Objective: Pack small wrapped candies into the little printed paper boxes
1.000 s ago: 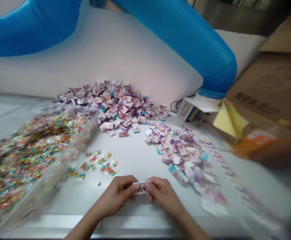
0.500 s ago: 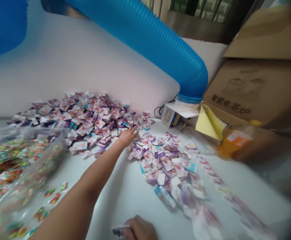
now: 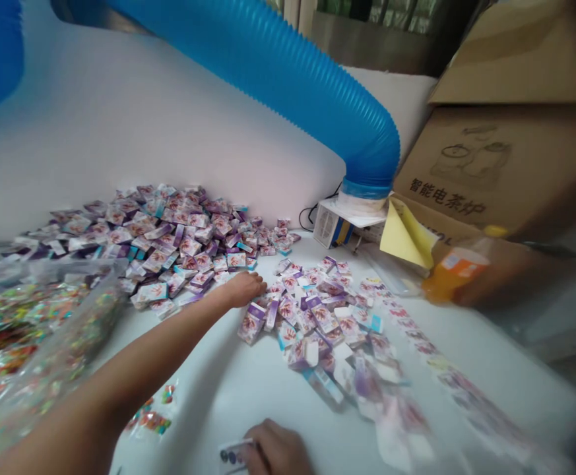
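My left hand [image 3: 245,288] reaches out palm down, at the gap between two heaps of small printed cartons. Its fingers are slightly bent and apart, just above a white and purple carton [image 3: 252,323] at the near heap's left edge; nothing shows in them. Low in the view my right hand [image 3: 280,450] is closed on a small flat white card [image 3: 232,456] with dark round marks. The larger carton heap [image 3: 169,231] lies against the wall, the smaller carton heap [image 3: 317,316] in the middle of the table. Some nearer cartons have open flaps and are blurred.
A clear plastic bin [image 3: 74,330] of colourful wrapped sweets stands at left, with loose sweet packets [image 3: 152,417] beside it. A printed strip [image 3: 419,340] runs along the right. Behind are a blue hose [image 3: 278,79], a cardboard box [image 3: 495,165] and an orange drink bottle [image 3: 458,274].
My left hand has drawn back a little towards me and left, and its fingers are more bent. Cartons beside it have shifted nearer. The view has turned slightly; my right hand keeps its card.
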Demonstrator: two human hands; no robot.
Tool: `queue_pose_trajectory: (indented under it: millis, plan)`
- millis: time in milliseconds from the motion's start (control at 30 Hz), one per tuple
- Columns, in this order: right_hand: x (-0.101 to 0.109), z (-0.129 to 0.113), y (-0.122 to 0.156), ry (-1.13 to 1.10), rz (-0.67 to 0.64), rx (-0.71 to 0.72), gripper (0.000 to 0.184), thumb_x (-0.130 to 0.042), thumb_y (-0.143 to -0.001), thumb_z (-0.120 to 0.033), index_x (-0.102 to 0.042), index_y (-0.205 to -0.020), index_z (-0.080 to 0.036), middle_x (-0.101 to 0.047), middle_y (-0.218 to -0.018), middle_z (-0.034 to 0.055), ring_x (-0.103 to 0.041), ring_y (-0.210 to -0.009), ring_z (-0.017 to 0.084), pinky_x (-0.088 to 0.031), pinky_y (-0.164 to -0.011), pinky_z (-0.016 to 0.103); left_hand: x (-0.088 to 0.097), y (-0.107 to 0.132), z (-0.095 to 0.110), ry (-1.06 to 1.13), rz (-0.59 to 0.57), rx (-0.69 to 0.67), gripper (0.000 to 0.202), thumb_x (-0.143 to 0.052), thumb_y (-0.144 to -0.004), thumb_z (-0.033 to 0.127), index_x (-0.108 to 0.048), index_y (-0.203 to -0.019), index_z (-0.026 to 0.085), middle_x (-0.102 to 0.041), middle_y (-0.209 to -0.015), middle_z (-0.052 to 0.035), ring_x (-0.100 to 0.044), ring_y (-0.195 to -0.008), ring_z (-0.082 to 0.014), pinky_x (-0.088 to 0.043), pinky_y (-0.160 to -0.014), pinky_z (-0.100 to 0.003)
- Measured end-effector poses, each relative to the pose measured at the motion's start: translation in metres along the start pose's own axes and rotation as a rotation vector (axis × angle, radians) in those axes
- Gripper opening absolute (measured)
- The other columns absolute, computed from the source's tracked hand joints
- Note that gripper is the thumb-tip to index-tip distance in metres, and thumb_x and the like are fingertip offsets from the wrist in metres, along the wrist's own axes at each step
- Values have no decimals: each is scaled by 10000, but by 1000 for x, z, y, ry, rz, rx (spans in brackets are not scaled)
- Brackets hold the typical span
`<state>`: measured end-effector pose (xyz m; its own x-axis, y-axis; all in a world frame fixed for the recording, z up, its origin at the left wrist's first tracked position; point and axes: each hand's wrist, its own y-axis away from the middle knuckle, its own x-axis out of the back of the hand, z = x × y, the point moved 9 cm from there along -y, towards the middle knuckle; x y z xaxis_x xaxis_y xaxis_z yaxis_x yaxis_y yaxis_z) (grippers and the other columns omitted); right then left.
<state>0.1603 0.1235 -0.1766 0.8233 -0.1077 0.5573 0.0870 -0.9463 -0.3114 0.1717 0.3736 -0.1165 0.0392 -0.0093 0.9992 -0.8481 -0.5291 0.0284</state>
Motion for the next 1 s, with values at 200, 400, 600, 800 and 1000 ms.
queue_pose_trajectory:
  millis: [200,400,600,800,1000]
  plan:
    - [11,-4,0,-124,-72,-172,253,-444,-886,-311,-606,-736,-187,-635,-682,30,-596,-648,157,-380,-591,227,24,53,8,54,135,193,119,-554,-761,166,-607,-860,126,-640,-902,-151,-590,-904,-270,-434,-767,-345]
    - [9,13,5,-427,-119,-444,286,-458,-892,-408,-599,-862,-161,-559,-607,-2,-528,-552,127,-396,-535,219,46,139,22,233,283,417,312,-406,-896,367,-571,-1012,130,-657,-810,-70,-621,-695,-174,-464,-628,-263]
    - [28,-9,-3,-512,-114,-476,384,-551,-816,-529,-617,-905,-161,-559,-598,-6,-531,-541,133,-429,-524,235,15,228,67,506,408,553,460,-520,-829,364,-509,-1228,135,-684,-1039,-96,-650,-916,-205,-509,-816,-322]
    - [50,-49,-25,-521,38,-393,375,-585,-807,-516,-593,-951,-171,-605,-647,6,-558,-561,144,-449,-560,254,10,265,109,469,602,559,399,-527,-804,274,-535,-1183,151,-695,-1048,-120,-671,-920,-238,-542,-805,-366]
    - [40,-70,-35,47,-81,-164,211,-493,-884,-364,-634,-918,-212,-644,-674,8,-579,-606,159,-385,-586,250,16,280,132,367,723,526,421,-502,-823,200,-440,-1237,163,-684,-1008,-117,-675,-891,-221,-568,-767,-347]
